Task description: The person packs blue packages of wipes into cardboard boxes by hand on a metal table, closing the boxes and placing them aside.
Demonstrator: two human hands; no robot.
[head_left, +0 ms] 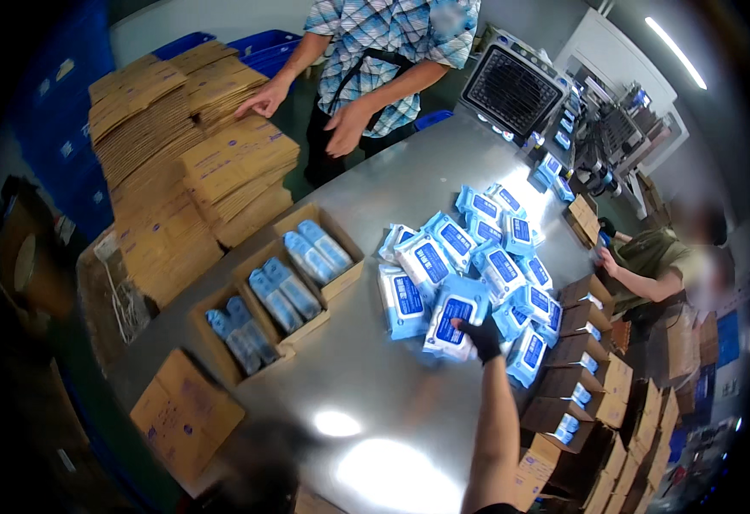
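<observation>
My right hand [481, 336], in a black glove, reached up from the lower middle of the frame and came down on the near edge of a blue-and-white wipes pack [452, 319] just right of centre. The fingers were curled over that pack's lower right corner, touching it, though I could not tell whether they had actually closed around it or only pressed on top. The pack lay flat on the steel table [366, 403], at the lower left fringe of the pile of packs [491, 248] that spread toward the upper right. My left hand was out of view.

Left of centre sat three open cartons [281, 295] in a diagonal row, each with packs standing inside, well apart from my hand. A flat folded carton [185, 415] lay at the lower left. Stacks of flattened cardboard [182, 163] filled the upper left, and a person in a checked shirt [392, 51] at the top of the frame rested a hand on them. Down the right edge ran a row of open brown boxes [576, 360], with another person [658, 265] seated beyond them.
</observation>
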